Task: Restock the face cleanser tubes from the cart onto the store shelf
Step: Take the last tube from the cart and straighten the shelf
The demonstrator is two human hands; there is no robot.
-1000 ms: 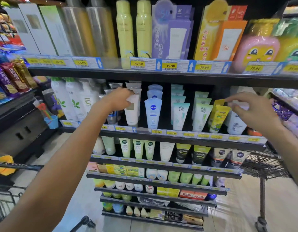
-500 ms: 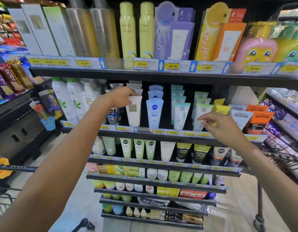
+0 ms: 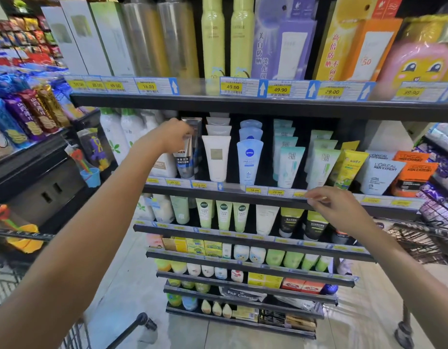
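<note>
Store shelf (image 3: pixel 243 190) fills your view. Your left hand (image 3: pixel 176 133) has shifted from the white tube (image 3: pixel 216 158) to pinch the silver men's tube (image 3: pixel 186 157), prob. straightening it; right hand (image 3: pixel 336 207), now lower, hangs loose & empty. Next: cart (image 3: pixel 424 238).

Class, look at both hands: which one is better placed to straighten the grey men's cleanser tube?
Left. The left hand already grips the grey men's tube; the right hand hangs empty below the yellow tubes.
</note>
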